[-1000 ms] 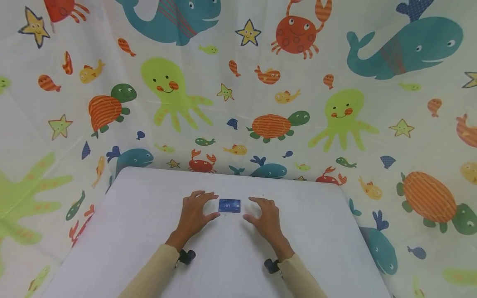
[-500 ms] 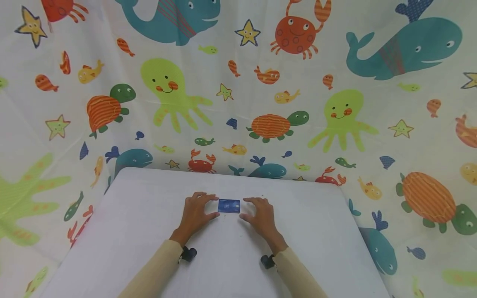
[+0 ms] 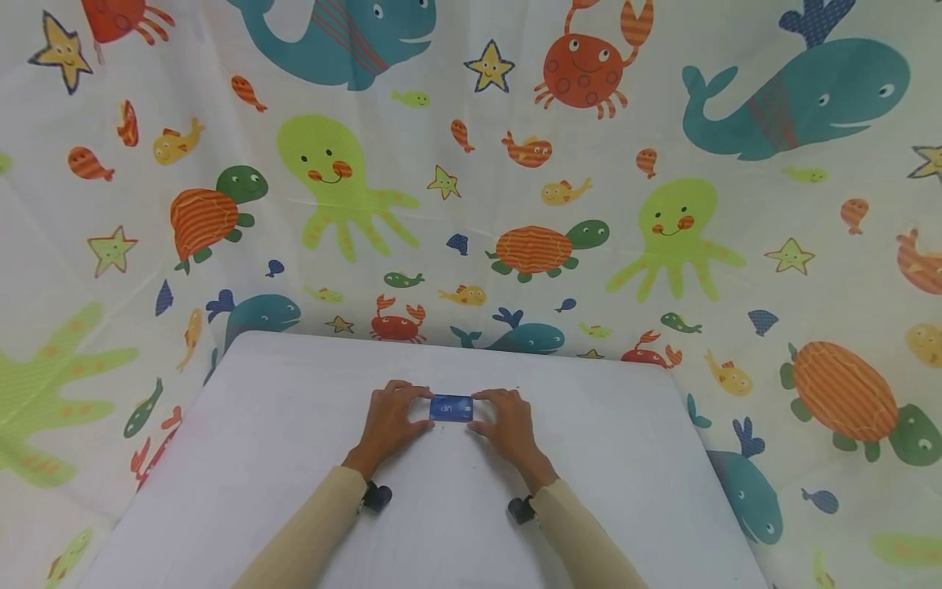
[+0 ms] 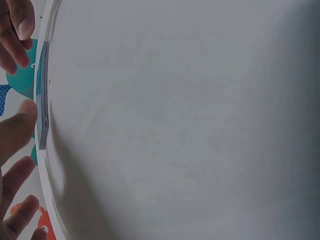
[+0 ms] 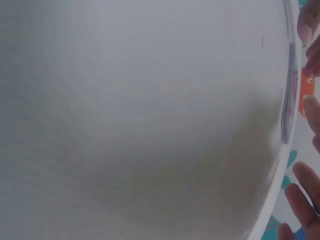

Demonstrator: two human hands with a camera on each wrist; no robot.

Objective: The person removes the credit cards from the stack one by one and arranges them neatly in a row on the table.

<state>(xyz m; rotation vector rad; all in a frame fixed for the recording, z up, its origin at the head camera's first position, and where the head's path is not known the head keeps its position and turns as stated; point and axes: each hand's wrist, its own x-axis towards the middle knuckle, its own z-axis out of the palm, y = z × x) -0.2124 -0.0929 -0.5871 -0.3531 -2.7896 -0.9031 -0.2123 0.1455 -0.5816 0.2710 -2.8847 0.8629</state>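
A small stack of cards [image 3: 451, 408] lies flat on the white table, its top card blue with white lettering that reads upside down. Seen edge-on in the left wrist view, the stack [image 4: 44, 95] has several thin layers. My left hand [image 3: 390, 417] is at its left end, index fingertip near the far corner and thumb near the close one. On the right end my right hand [image 3: 510, 422] mirrors this, thumb and index finger spread apart. Both wrist views show fingers beside and just above the stack, not closed round it.
The white table [image 3: 294, 409] extends around both hands. Behind it hangs a white curtain [image 3: 456, 49] printed with sea animals, reaching down past the table's far edge. Each wrist wears a small black camera [image 3: 379, 496].
My right hand has moved left, up to the right end of the cards. My left hand has edged slightly right. The stack has hardly shifted.
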